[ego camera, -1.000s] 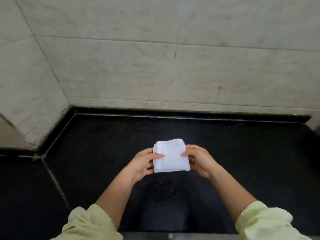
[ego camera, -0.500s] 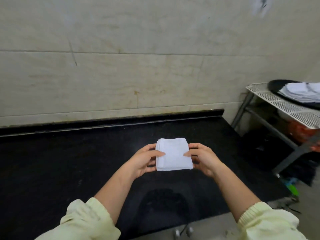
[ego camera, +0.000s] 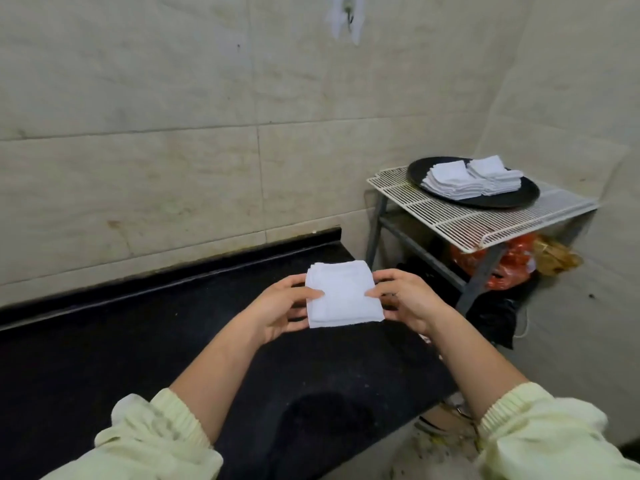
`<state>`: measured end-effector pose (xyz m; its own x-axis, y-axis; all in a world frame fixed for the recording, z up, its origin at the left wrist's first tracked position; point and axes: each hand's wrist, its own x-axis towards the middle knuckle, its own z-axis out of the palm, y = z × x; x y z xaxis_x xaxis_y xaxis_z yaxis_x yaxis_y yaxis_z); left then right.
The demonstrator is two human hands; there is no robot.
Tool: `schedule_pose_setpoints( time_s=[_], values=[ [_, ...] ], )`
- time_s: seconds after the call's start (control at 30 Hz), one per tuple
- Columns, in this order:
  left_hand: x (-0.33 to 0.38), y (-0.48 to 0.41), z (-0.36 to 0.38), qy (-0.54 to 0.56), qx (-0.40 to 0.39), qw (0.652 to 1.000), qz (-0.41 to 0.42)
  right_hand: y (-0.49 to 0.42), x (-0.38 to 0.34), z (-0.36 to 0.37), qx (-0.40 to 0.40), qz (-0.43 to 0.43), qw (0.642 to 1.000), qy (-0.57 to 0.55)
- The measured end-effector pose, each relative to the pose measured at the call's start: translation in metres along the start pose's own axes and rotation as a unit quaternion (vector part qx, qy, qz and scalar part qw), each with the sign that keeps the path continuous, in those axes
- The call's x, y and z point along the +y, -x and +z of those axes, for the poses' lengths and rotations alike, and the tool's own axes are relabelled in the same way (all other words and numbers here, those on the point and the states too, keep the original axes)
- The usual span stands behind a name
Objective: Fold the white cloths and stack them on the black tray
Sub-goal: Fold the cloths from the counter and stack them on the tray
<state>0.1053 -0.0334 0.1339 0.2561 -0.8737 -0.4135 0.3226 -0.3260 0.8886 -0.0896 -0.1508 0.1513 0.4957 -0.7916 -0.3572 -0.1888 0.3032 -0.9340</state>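
A folded white cloth [ego camera: 341, 294], a small square, is held flat in the air above the right end of the black counter [ego camera: 138, 341]. My left hand [ego camera: 280, 308] pinches its left edge and my right hand [ego camera: 405, 301] pinches its right edge, thumbs on top. Up at the right, a round black tray [ego camera: 502, 200] rests on a white wire rack [ego camera: 485, 220]. On the tray lie two stacks of folded white cloths [ego camera: 467, 180], side by side.
Beige tiled walls close the space behind and to the right. Under the wire rack sit an orange-red bag [ego camera: 509, 268] and a black bag [ego camera: 495, 320]. The counter ends just right of my hands, with dirty floor [ego camera: 433, 455] below.
The view has swung to the right, bringing the rack and the tray with its stacks fully into sight. The folded cloth stays held between both hands, now over the counter's right end.
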Motion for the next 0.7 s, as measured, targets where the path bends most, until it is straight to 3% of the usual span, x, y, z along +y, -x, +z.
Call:
schedule_pose_setpoints(
  time_s=[0.43,0.7],
  values=[
    [0.106,-0.151,0.136,-0.049,-0.068,0.996,0.029,-0.104,-0.108,-0.160,0.018,-0.047,0.999,-0.013],
    [0.152,-0.212,0.210,-0.034,-0.058,0.996,0.062,-0.157,-0.152,-0.245,0.007,-0.052,0.999,-0.004]
  ],
)
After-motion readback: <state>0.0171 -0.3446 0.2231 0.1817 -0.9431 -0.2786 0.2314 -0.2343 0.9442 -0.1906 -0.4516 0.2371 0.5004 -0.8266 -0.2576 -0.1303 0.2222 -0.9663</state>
